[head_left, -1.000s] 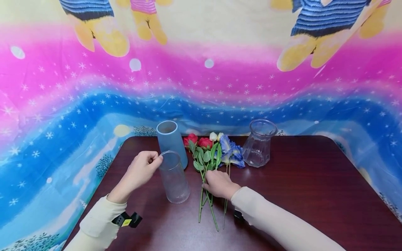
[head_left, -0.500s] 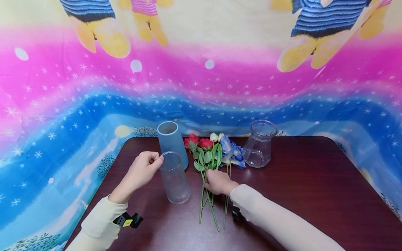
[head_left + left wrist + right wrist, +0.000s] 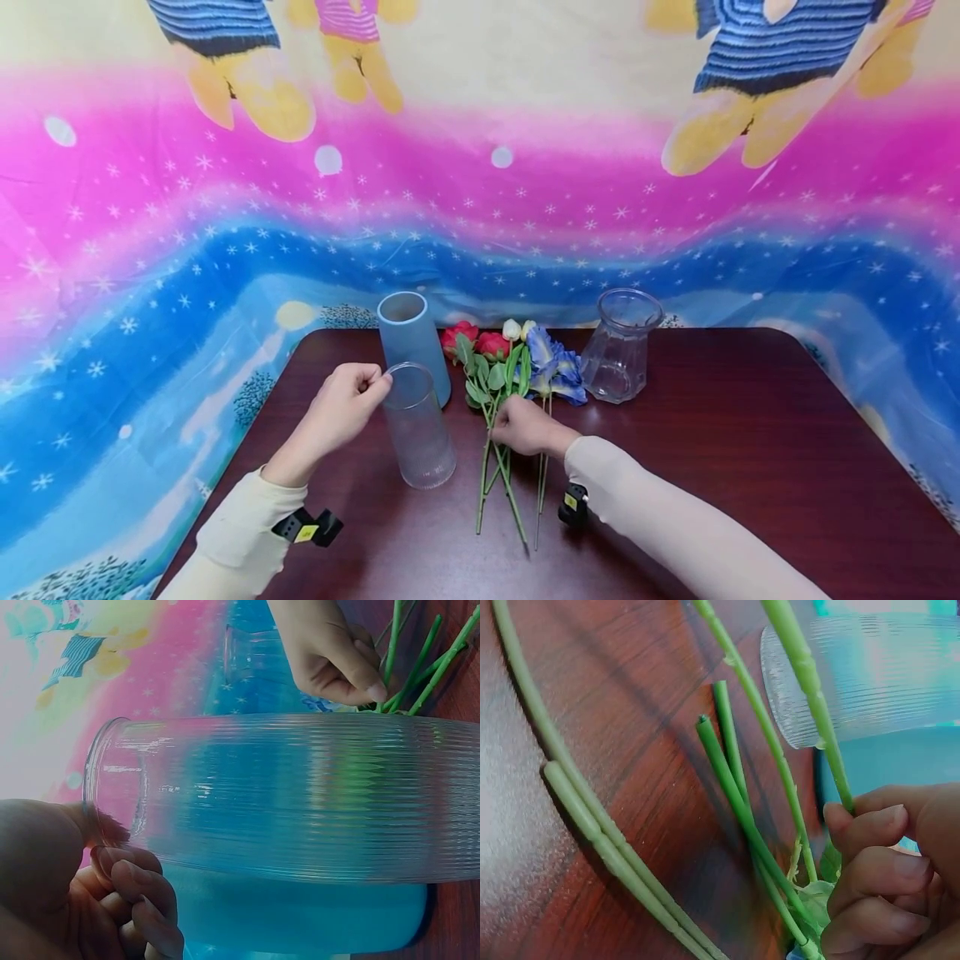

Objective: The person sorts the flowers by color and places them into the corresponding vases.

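Observation:
My left hand [image 3: 339, 412] pinches the rim of a tall ribbed glass vase [image 3: 422, 437], which stands upright on the table. In the left wrist view, thumb and fingertips meet at that rim. My right hand [image 3: 528, 427] pinches the green stem of a rose [image 3: 810, 682] between thumb and curled fingers. Two red rose heads [image 3: 492, 343] lie at the far end of the bunch, beside white tulips [image 3: 512, 330] and blue flowers [image 3: 553, 367]. Other green stems [image 3: 727, 750] lie crossed below the right hand. Part of the held stem is hidden behind the fingers.
A blue vase [image 3: 412, 350] stands just behind the ribbed one. Right of the flowers is a clear faceted vase [image 3: 618, 367] with a flared rim. The dark wooden table [image 3: 720, 467] ends at a printed cloth backdrop [image 3: 480, 192].
My right hand has risen slightly and tilted, and the pinched rose stem's lower end has swung a little to the right. The left hand stays at the ribbed vase's rim.

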Tool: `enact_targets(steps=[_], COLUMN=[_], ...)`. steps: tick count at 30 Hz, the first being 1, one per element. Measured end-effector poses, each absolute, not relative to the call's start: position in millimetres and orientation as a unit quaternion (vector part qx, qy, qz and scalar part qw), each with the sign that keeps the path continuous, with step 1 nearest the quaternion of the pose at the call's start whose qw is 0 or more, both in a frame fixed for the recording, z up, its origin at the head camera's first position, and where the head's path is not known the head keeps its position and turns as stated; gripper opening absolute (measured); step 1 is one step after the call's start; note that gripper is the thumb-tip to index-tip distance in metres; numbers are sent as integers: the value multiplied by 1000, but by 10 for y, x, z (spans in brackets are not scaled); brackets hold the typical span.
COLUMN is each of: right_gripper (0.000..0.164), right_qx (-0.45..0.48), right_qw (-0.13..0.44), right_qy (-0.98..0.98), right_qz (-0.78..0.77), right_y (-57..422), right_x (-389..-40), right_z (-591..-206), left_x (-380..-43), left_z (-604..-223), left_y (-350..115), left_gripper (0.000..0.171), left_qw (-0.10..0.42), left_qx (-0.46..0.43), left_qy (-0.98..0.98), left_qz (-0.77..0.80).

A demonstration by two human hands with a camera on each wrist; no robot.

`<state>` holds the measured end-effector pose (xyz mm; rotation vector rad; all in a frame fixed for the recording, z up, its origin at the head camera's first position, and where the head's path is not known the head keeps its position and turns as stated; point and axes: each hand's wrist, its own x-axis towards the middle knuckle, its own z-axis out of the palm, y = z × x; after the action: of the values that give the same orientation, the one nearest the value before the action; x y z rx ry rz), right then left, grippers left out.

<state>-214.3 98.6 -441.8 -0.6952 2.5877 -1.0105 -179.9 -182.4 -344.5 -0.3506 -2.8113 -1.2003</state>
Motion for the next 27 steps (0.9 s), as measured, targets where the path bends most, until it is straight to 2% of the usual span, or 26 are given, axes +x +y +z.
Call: enact_targets(steps=[18,27], right_gripper=[45,42], right_qx=[-223,-226], right_qw=[155,130], right_qy=[856,845], right_qz=[-440,-467], right_y=[1104,1123], right_x=[-2062,-2004], right_z=[-4269,-4206], left_x=[-1808,-1805], left_z=[-3442,-3449], left_y=[-1815,-1818], left_gripper=[43,43], left_qw=[39,39], left_qx=[-120,-116], left_qy=[-912,-913], left_qz=[-389,-390])
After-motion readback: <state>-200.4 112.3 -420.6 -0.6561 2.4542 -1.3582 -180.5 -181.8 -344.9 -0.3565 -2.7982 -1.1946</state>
